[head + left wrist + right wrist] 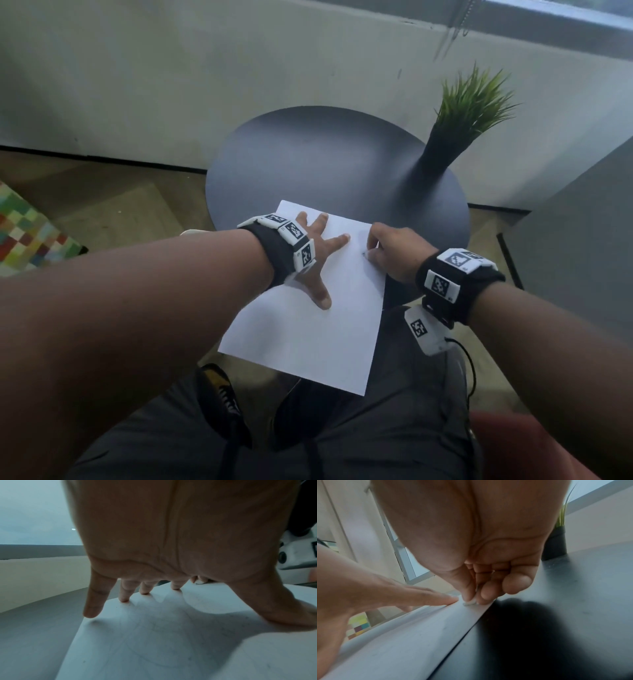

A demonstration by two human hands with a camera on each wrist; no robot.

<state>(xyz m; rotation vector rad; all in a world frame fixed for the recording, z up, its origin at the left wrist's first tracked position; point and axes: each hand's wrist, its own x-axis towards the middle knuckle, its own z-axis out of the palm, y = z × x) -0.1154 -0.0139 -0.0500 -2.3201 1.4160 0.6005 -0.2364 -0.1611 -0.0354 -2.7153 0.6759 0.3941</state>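
Note:
A white sheet of paper [308,342] lies on a round dark table [308,154], its near part hanging over the table's edge above my lap. My left hand [318,260] presses flat on the sheet with fingers spread; the left wrist view shows its fingertips [124,599] standing on the paper [154,649]. My right hand [387,250] is at the sheet's right edge, its thumb and fingers pinching a small white object [468,603] against the paper [402,649]. What that object is I cannot tell. Faint pencil lines show on the sheet.
A black vase [442,147] with green grass-like leaves [476,99] stands at the table's far right. A grey cabinet side [582,222] rises on the right and a colourful checkered item [24,233] sits on the floor at left. A shoe [219,387] shows below the paper.

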